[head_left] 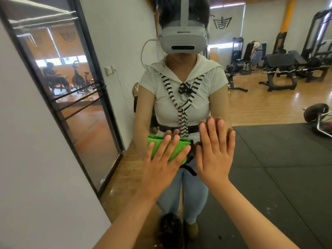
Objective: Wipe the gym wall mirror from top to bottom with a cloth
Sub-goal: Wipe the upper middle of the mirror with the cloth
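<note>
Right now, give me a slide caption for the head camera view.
Left hand presses a green cloth to the gym mirror; right hand flat beside it.

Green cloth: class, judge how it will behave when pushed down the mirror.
The cloth looks folded and plush, so probably soft and floppy. Under the flat left hand it should slide down the mirror easily; likely light.

the wall mirror (269, 150) has a folded green cloth (177, 153) lying flat against its glass.
</note>
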Demonstrator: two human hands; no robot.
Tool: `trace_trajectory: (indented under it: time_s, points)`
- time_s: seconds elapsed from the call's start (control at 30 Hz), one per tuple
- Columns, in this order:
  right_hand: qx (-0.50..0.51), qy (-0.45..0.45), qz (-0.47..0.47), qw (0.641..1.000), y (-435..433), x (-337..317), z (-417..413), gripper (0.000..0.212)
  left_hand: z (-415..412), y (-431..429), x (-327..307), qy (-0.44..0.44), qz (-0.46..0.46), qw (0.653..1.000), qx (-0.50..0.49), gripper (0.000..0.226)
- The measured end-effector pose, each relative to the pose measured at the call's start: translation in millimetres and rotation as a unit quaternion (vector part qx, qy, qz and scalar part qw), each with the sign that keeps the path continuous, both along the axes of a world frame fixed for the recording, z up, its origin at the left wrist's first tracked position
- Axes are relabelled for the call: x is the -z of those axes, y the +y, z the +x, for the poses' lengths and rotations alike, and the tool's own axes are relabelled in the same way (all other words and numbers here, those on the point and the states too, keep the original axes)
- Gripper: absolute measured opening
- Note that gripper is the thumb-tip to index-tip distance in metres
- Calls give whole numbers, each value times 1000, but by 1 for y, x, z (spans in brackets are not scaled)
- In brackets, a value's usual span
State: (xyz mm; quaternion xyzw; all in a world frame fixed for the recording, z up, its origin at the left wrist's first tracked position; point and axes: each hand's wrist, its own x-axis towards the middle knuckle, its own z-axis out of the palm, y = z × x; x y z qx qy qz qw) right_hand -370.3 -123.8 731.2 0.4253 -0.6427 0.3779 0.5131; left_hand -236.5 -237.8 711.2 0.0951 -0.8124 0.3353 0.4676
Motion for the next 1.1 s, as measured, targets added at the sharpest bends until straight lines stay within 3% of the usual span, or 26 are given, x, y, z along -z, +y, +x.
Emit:
trace_trajectory:
  time_s: [0.07,0.13,0.2,0.3,0.4,0.5,0.57,0.67,0.77,0.93,1.0,1.1]
  points:
    - [-4,7,10,1000,3,1,-1,62,6,-9,-7,40,15,999,-7,73]
    - [-4,20,22,1000,5,3,-3,63,17,-18,-19,131,105,986,1,68]
    - [3,30,29,999,4,7,-5,63,26,-26,-28,215,215,953,17,59]
    - [14,24,24,999,1,10,-4,57,15,-11,-30,288,285,914,31,56]
    - [19,25,21,999,-1,10,-4,53,-4,16,8,182,253,949,36,54]
    - [21,31,31,999,3,9,-5,54,7,6,42,19,99,995,21,58]
    - [20,36,41,998,6,10,-7,56,23,-18,36,-22,3,1000,17,61]
    - [22,42,41,998,7,11,-8,63,50,-49,10,11,1,1000,21,56]
    - [27,40,35,998,5,11,-6,64,60,-55,-3,47,40,998,24,67]
    - [27,35,35,998,3,12,-5,62,28,-14,4,163,234,957,56,56]
    - [30,32,39,998,4,13,-5,62,23,-7,12,117,219,967,61,57]
    - [35,31,49,998,6,12,-5,63,27,-21,21,7,68,997,43,63]
